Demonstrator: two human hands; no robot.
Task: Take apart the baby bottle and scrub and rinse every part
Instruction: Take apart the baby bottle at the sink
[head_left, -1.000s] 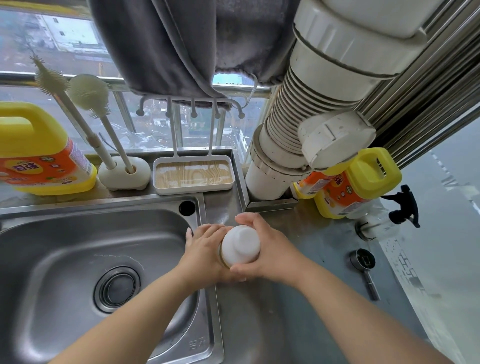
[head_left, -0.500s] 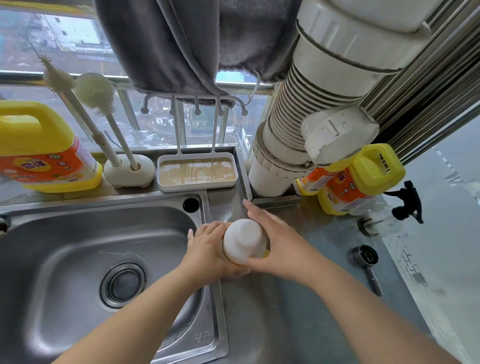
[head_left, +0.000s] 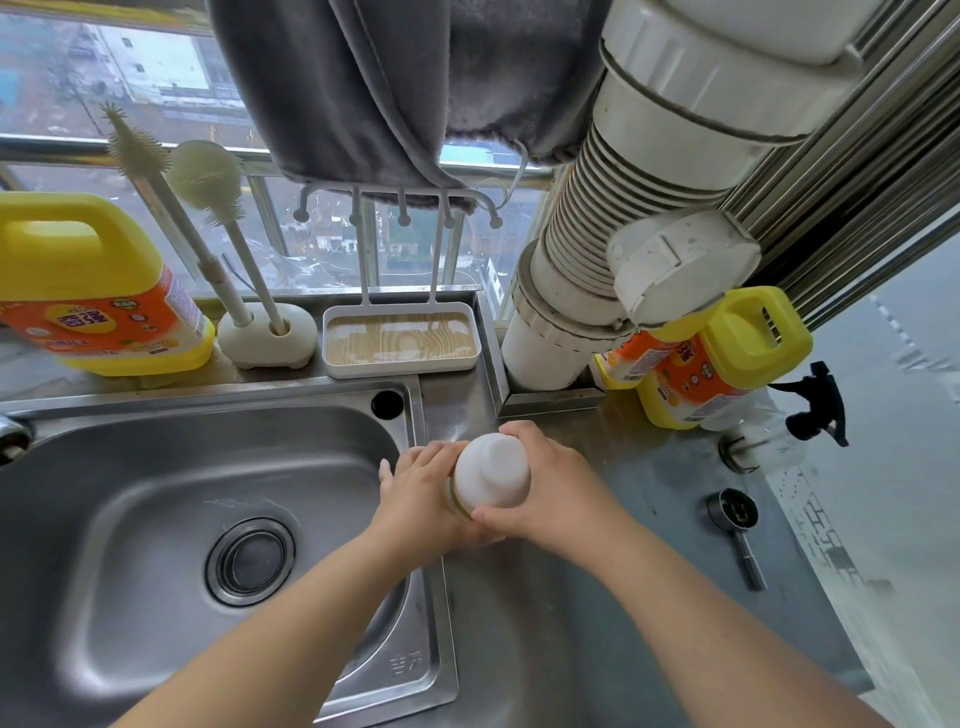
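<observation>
Setting: stainless-steel counter (head_left: 597, 613) with an inset sink (head_left: 130, 519) under a window; a grey towel (head_left: 395, 88) hangs over the sill, and a white ribbed pipe (head_left: 639, 171) runs down at the right.

Hidden or unclear:
- Baby bottle (head_left: 491, 475): seen from above, so only the white domed cap and a thin yellowish band below it show. The body is covered by both hands; its contents and lower end cannot be made out.
- Faucet: only a sliver of metal at the left frame edge.
- Yellow detergent jug (head_left: 88, 286), left sill: cut off by the frame edge.
- Second yellow jug (head_left: 727, 353), right: partly behind the pipe's cap.
- Black spray trigger (head_left: 815, 405): its clear bottle is hard to tell from the pale background.

Task item:
- Baby bottle, cap on, held upright just above the counter at the sink's right rim.
- Left hand (head_left: 421, 499): fingers curled round the bottle's left side, grasping it.
- Right hand (head_left: 550, 493): thumb and fingers wrapped round the white cap from the right.

Other items:
- Two bottle brushes (head_left: 208, 182) standing in a white holder (head_left: 267, 338) on the sill.
- White tray (head_left: 400, 364) with a wood-grain floor, beside the holder.
- Small metal scoop (head_left: 735, 514) on the counter, right.
</observation>
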